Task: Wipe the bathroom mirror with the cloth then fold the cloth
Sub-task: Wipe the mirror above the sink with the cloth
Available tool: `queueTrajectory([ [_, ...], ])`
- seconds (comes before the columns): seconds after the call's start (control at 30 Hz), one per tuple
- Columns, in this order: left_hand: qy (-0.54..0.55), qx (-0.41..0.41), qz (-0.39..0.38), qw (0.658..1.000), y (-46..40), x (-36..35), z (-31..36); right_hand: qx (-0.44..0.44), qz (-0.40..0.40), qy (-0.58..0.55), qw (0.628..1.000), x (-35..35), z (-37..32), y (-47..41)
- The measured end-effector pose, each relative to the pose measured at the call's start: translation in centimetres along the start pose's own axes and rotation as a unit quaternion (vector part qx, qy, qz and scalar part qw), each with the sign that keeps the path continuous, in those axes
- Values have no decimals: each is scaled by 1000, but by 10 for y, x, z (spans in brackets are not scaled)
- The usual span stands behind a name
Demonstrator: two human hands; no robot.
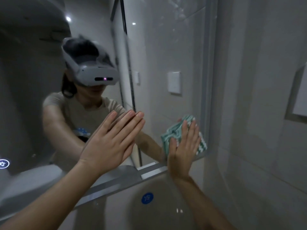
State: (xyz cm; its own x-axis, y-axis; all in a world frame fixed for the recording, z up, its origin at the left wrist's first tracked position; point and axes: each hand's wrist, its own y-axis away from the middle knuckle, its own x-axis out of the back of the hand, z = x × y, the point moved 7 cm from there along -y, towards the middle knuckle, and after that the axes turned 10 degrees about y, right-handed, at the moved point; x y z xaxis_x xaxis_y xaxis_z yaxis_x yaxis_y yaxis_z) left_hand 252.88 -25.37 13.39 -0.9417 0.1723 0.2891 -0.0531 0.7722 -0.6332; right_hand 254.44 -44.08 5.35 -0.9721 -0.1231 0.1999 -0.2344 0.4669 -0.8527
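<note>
The bathroom mirror (166, 55) fills most of the view, its lower right corner near my right hand. A green-and-white striped cloth (203, 143) lies bunched against the glass at that corner. My right hand (184, 146) presses flat on the cloth with straight fingers. My left hand (113, 140) rests flat on the glass to the left, fingers straight and together, holding nothing. Both hands are mirrored in the glass.
A white basin (159, 211) with a blue round sticker (147, 198) sits below the mirror's bottom edge. A tiled wall (257, 97) stands to the right. A lit touch icon (3, 163) glows at the mirror's lower left. The mirror reflects a person wearing a headset.
</note>
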Motion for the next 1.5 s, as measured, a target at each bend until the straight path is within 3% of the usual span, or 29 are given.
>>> queueTrajectory([
  [0.17, -3, -3, -5, 1000, -1, 0, -1, 23, -11, 9, 1000, -6, 1, 33],
  [0.5, -2, -6, 2, 1000, -1, 0, 0, 101, 42, 2, 994, 26, -9, -113],
  [0.67, 10, -6, 9, 1000, 0, 1, 1, -24, 57, -16, 998, 18, 16, -84],
  [0.93, 5, -4, -1, 1000, -1, 0, 0, -218, -12, -52, 974, -15, 35, 31],
  [1.0, 4, -5, -5, 1000, -1, 0, 0, -177, -30, -39, 983, -11, 7, 36],
  [1.13, 4, -2, -2, 1000, -1, 1, 0, 94, -22, -2, 995, -3, -67, 64],
  [1.3, 9, -3, 4, 1000, 0, 1, 0, 214, -10, 35, 976, -1, -65, 68],
  [1.4, 14, -3, 4, 1000, 1, -1, 2, 190, -10, 38, 981, 4, -51, 20],
  [1.5, 10, -3, 4, 1000, -1, 1, 1, 25, 19, 1, 999, 20, -45, -78],
])
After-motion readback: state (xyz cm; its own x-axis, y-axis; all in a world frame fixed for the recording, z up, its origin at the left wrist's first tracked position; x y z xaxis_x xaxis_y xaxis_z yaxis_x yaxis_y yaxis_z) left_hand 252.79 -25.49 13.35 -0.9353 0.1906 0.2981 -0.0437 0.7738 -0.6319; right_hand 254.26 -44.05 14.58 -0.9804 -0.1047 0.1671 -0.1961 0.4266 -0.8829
